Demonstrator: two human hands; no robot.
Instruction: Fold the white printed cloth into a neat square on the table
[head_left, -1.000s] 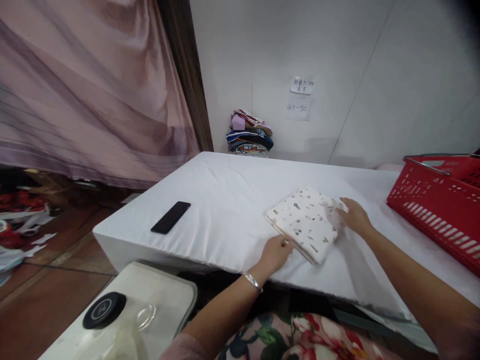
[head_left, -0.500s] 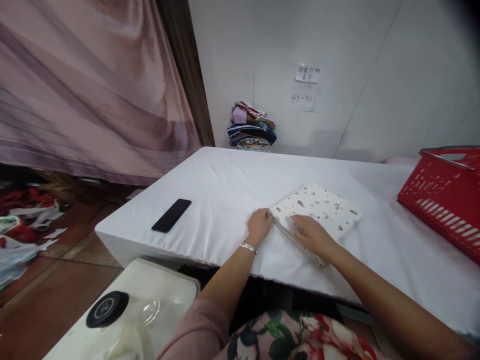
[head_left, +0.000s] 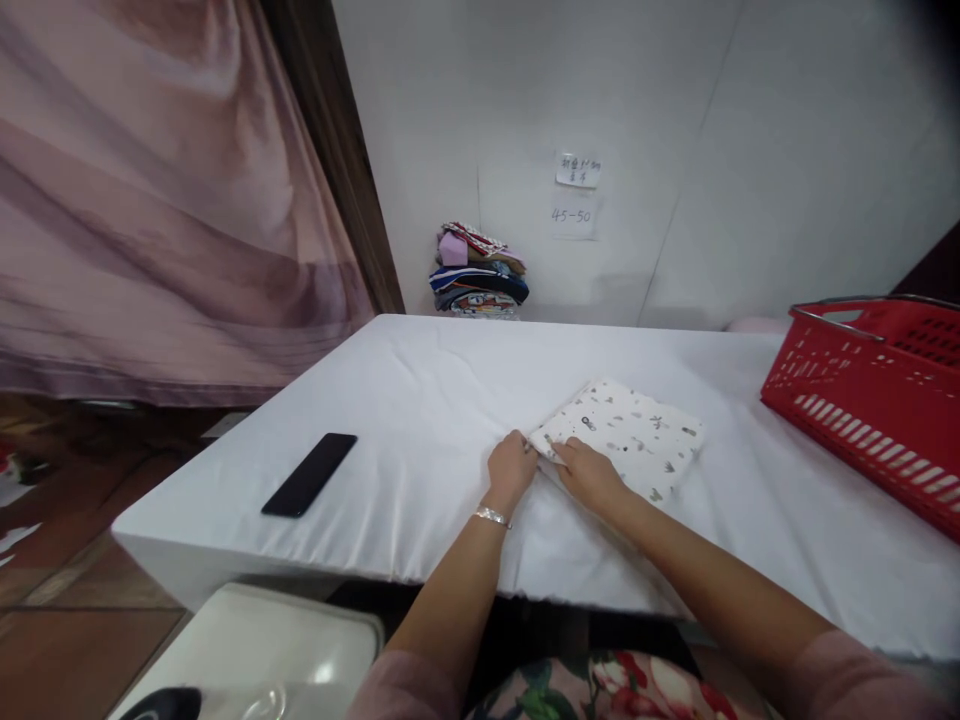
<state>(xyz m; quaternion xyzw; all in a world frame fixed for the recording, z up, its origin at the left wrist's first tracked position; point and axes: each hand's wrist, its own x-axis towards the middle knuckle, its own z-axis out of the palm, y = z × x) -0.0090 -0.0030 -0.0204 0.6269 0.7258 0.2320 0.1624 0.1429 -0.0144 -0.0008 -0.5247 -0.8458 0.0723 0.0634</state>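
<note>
A folded white cloth with small grey prints (head_left: pixel 630 438) lies on the table covered in a white sheet (head_left: pixel 420 410). My left hand (head_left: pixel 511 467), with a silver bracelet at the wrist, has its fingers curled at the cloth's near left corner. My right hand (head_left: pixel 589 472) rests on the same near corner, fingers closed on the cloth's edge. Both hands meet at that corner.
A black phone (head_left: pixel 309 473) lies near the table's left edge. A red plastic basket (head_left: pixel 870 390) stands at the right. A stack of folded clothes (head_left: pixel 478 273) sits at the back by the wall, under paper notes (head_left: pixel 574 190). A white lidded bin (head_left: pixel 285 650) is below left. Pink curtain (head_left: pixel 150 200) hangs left.
My right hand moved from the cloth's far right side across to its near left corner. My left hand slid up to the same corner. The view shifted slightly.
</note>
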